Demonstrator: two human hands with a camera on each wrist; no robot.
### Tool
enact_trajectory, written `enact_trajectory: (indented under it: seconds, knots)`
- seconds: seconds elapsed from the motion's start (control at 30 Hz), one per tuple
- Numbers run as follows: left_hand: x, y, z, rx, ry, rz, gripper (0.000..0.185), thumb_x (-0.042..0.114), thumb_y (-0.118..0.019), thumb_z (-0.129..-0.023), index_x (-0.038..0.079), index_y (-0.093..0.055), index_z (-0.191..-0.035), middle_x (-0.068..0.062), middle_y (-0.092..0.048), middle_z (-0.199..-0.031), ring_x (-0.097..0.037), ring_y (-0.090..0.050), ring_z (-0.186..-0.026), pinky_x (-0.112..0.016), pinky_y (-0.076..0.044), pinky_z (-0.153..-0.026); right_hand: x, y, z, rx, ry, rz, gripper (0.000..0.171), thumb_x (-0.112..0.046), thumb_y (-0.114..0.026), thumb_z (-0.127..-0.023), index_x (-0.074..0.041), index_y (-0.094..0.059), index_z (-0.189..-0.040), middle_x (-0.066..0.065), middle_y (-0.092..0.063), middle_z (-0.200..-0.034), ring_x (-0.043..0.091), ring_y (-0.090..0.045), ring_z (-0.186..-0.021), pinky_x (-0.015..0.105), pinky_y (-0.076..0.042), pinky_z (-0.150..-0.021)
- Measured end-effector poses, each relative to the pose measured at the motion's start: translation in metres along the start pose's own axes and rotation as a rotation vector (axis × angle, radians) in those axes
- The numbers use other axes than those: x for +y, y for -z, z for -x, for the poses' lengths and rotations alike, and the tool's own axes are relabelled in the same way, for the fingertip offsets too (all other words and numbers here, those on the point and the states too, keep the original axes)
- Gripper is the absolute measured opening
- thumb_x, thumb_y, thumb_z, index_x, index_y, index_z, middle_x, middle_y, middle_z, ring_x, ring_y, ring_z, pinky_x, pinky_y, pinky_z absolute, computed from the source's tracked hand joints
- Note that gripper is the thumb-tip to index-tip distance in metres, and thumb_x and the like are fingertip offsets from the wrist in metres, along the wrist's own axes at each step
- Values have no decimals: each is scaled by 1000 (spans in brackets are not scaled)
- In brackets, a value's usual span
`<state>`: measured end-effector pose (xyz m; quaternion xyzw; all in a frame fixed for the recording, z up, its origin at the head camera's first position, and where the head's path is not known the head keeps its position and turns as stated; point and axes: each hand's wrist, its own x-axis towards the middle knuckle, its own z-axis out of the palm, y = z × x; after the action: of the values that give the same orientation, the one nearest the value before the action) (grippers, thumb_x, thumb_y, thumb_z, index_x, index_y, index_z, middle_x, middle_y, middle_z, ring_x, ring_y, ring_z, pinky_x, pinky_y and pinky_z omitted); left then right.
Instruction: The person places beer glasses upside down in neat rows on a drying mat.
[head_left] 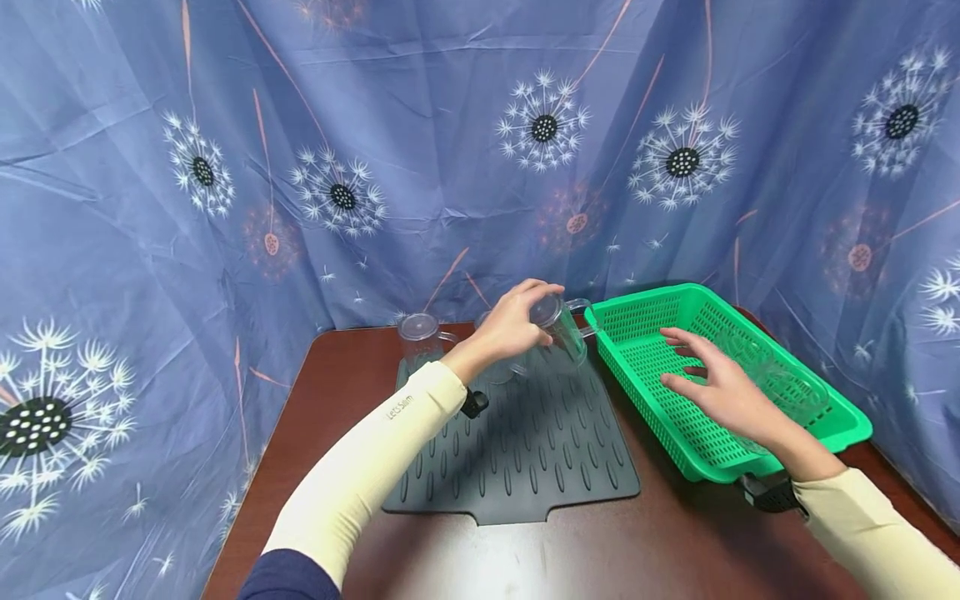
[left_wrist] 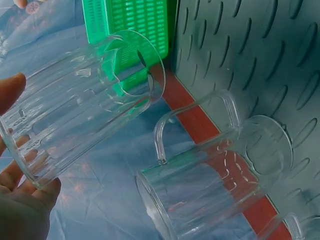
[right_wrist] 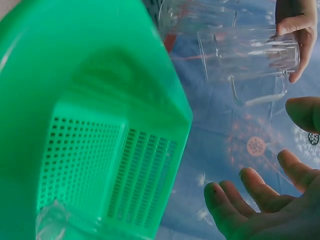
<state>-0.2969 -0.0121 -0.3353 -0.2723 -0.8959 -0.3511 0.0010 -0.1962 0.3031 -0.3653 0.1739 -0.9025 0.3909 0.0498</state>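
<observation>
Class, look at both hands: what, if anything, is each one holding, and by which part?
The left hand holds a clear mug by the upper end of its body, not by its handle. The right hand holds nothing.

Here's the table, with the curtain (head_left: 450, 175) hanging right behind it, and the mat (head_left: 517, 450) lies across the table's (head_left: 300, 417) middle! To the mat's right sits the basket (head_left: 645, 367), glassware (head_left: 795, 387) gathered inside along its right side, and there's the right hand (head_left: 712, 383) above it. Over to the far end of the mat: one standing mug (head_left: 420, 337) on the left, a second mug (head_left: 498, 367) to its right, partly behind the left wrist. And right of that pair, the held mug (head_left: 564, 329), tilted in the left hand (head_left: 513, 321), just beside the basket's far left corner!
</observation>
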Motion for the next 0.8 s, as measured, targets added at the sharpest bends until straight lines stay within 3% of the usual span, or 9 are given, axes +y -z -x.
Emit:
enact_trajectory:
  seconds: [0.13,0.2,0.5,0.7,0.8]
  knots:
    - [0,0,-10,5,-4,-39,79,6,-78,-80,31,-49,-149,4,-44,-151,-24,-40,-143,-44,-44,-107,1,9,1,18,21,64,62,-21,-66,-99,-19,-39,-155,12,-43,-151,26,-42,-131,3,-34,-91]
    - [-1,-1,-13,-2,3,-48,79,5,-78,-80,31,-49,-149,4,-44,-150,-24,-40,-143,-43,-45,-105,3,12,2,25,20,91,62,-22,-66,-99,-20,-40,-154,11,-43,-151,28,-42,-131,3,-33,-90]
    - [-6,-11,-26,-48,0,-95,76,0,-70,-83,27,-48,-150,1,-42,-152,-26,-35,-144,-42,-44,-102,13,22,5,44,4,188,59,-29,-65,-99,-19,-42,-153,15,-44,-149,35,-46,-129,27,-39,-92]
    - [-12,-15,-35,-79,-1,-102,75,-5,-63,-82,23,-48,-150,-1,-42,-152,-25,-37,-137,-39,-42,-84,18,28,7,63,-13,212,60,-29,-66,-99,-19,-43,-153,15,-45,-148,35,-46,-129,34,-40,-92]
    - [-14,-17,-39,-99,-2,-121,75,-4,-61,-82,22,-48,-150,-1,-42,-152,-26,-36,-136,-39,-41,-83,21,31,8,69,-19,212,60,-28,-66,-99,-20,-42,-153,15,-44,-149,36,-45,-129,42,-41,-93]
